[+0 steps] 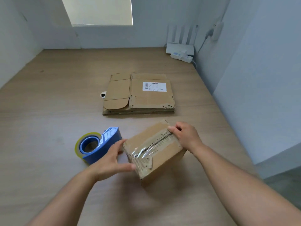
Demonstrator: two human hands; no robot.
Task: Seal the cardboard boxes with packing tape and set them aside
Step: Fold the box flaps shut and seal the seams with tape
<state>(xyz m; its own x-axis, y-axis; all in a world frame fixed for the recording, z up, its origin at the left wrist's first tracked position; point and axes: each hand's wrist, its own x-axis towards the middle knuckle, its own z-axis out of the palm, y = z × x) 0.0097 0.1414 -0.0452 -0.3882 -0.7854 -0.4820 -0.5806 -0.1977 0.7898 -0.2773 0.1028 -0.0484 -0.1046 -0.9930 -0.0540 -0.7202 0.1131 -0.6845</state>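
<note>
Cardboard, brown and scuffed, makes up the small cardboard box (169, 152) that sits on the table (57, 103), turned at an angle, nearer the table's right edge than its left. A strip of wrinkled clear tape (143, 152) runs along the seam on its top and down over the near end.

The left hand (110, 160) lies against the box's left end, its fingers (121, 144) fairly straight and together along that face, with the thumb reaching onto the taped near corner. The right hand (187, 136) is at the far end of the seam; its fingers (178, 127) are curled over the box's far edge and the thumb tip rests on the tape there.

Just left of the box, touching or almost touching the left hand, stands a blue tape dispenser (107, 144) carrying a yellowish roll. Toward the middle of the table lies a flattened cardboard stack (140, 95); the top sheet bears a white label. A small round grommet (103, 95) shows at the stack's left side. In the far right corner of the table are a white router (180, 48) and a power strip (181, 57).
</note>
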